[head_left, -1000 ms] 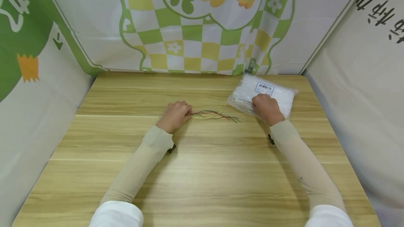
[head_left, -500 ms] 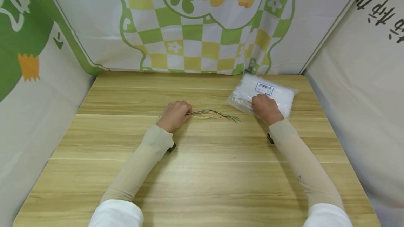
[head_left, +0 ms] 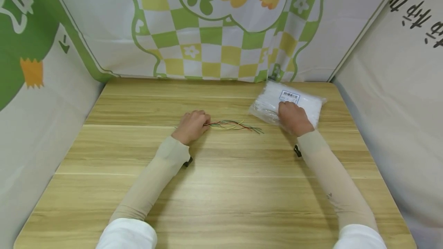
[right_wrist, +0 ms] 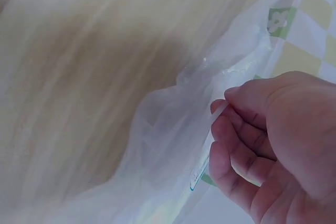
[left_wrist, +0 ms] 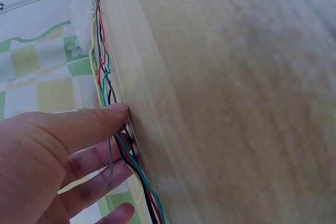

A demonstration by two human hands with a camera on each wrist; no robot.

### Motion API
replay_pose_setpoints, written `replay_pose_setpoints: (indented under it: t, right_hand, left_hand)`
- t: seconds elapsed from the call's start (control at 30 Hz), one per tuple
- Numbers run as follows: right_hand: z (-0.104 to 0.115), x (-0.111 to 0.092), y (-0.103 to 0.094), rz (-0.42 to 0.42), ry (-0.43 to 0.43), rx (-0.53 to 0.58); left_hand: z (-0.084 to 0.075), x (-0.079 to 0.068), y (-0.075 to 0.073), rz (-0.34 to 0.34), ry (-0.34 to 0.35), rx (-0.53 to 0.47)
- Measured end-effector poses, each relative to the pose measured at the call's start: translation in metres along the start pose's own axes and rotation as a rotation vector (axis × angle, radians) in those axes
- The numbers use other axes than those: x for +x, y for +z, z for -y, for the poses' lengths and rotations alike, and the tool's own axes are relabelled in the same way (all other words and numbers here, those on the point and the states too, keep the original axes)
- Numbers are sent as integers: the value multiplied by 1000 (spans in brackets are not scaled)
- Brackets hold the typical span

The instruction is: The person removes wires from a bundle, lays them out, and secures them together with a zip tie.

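A bundle of thin wires (head_left: pixel 228 125) in red, green, yellow and black lies across the table. My left hand (head_left: pixel 192 126) pinches it between thumb and fingers, and in the left wrist view the wires (left_wrist: pixel 105 72) run past the thumb on both sides. To the right lies a clear plastic bag (head_left: pixel 311 105) full of white cable ties, with a barcode label. Over its near side is my right hand (head_left: pixel 294 118). In the right wrist view its thumb and forefinger pinch a thin white cable tie (right_wrist: pixel 219 113) beside the crinkled bag (right_wrist: pixel 168 124); the tie's far end is hidden.
The wooden table (head_left: pixel 221 187) spreads in front of both arms. A patterned green and yellow curtain (head_left: pixel 221 45) hangs along its back edge, with pale cloth walls on the left and right.
My right hand has shifted slightly to the right over the bag. My left hand, the wires and the bag look unmoved.
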State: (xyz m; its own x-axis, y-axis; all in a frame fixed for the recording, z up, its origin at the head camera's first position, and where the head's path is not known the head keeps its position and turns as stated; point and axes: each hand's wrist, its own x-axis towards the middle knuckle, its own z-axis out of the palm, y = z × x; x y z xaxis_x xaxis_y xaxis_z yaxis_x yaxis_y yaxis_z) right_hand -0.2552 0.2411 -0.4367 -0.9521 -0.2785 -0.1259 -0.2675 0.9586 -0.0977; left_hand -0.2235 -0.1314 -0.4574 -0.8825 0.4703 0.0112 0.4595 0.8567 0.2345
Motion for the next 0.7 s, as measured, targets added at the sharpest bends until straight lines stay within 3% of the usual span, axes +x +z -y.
replay_pose_setpoints:
  t: [0.2, 0.7]
  right_hand:
    - [-5, 0, -4, -24, -13, 51]
    - [-2, 0, -13, -187, -103, 135]
  left_hand:
    - [0, 0, 0, 6, -4, 0]
    - [0, 0, 0, 11, -2, -3]
